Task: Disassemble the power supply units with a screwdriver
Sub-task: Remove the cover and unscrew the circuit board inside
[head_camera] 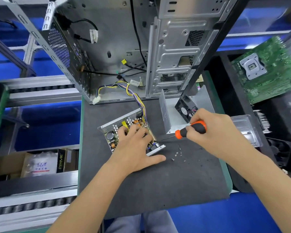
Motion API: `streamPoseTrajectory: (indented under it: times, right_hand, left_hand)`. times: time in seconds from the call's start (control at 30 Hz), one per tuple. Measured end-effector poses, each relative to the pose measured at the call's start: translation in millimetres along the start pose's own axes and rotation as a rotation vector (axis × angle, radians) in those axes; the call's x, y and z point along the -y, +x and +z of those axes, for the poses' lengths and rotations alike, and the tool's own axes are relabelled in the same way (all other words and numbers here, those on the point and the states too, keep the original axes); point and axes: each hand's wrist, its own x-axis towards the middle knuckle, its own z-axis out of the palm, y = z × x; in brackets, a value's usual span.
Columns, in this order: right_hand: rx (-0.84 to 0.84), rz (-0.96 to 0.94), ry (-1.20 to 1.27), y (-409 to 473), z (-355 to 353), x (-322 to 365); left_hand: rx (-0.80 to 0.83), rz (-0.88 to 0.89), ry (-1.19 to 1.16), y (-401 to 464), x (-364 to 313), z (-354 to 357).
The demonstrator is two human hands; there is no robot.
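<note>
Dark mat: loose screws scattered. Left hand: fingers spread flat, pressing on opened power supply, mat centre. Right hand: curled around orange-black screwdriver. Beyond: cover with fan; computer case.

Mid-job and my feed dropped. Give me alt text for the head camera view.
The left hand presses on the opened power supply unit on the dark mat, while the right hand grips an orange-and-black screwdriver pointed toward it. Loose screws lie between the hands; the removed cover with fan and an empty computer case stand behind.
</note>
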Motion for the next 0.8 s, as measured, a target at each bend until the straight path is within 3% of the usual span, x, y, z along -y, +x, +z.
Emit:
streamPoseTrajectory:
  times: [0.53,0.8]
  right_hand:
    - [-0.03,-0.011,-0.177,10,3,16]
    - [-0.135,-0.053,-0.709,5,8,61]
  left_hand:
    - [0.015,-0.01,0.002,1,-2,-1]
    - [-0.015,0.0,-0.021,0,-2,2]
